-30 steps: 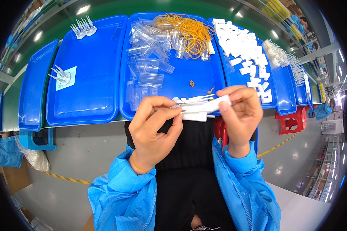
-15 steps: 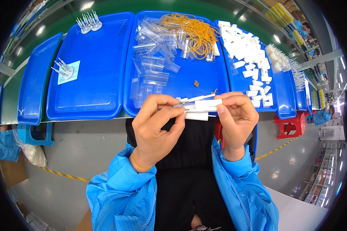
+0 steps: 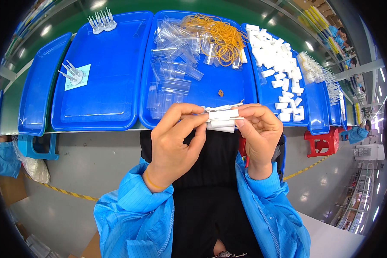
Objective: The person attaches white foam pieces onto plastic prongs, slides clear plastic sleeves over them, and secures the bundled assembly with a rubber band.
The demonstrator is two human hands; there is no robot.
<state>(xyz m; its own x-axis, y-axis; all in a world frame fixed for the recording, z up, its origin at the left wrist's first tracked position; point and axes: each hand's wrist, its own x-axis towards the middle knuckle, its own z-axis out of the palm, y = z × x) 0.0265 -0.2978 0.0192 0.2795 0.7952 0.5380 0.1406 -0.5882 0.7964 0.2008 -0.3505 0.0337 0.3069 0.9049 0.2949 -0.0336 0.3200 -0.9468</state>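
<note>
My left hand [image 3: 178, 135] is closed around the base end of a white pronged piece [image 3: 221, 107], whose thin prongs stick out to the right. Most of the base is hidden behind my fingers. White foam-like sleeves [image 3: 222, 124] sit around some of the prongs, side by side. With thumb and fingers, my right hand [image 3: 259, 129] pinches the right end of the upper white sleeve [image 3: 223, 114]. Both hands are held above the front edge of the middle blue tray [image 3: 232, 92].
The middle tray holds clear plastic tubes [image 3: 172, 88], tangled yellow rubber bands [image 3: 221, 38] and a small brown lump [image 3: 220, 93]. Loose white sleeves [image 3: 279, 60] fill the right tray. Pronged pieces [image 3: 73, 75] stand in the left tray [image 3: 99, 103]. A red stool [image 3: 322, 142] stands right.
My right hand has shifted slightly left, and the upper white sleeve has moved left toward my left hand. The left hand keeps its grip on the pronged piece.
</note>
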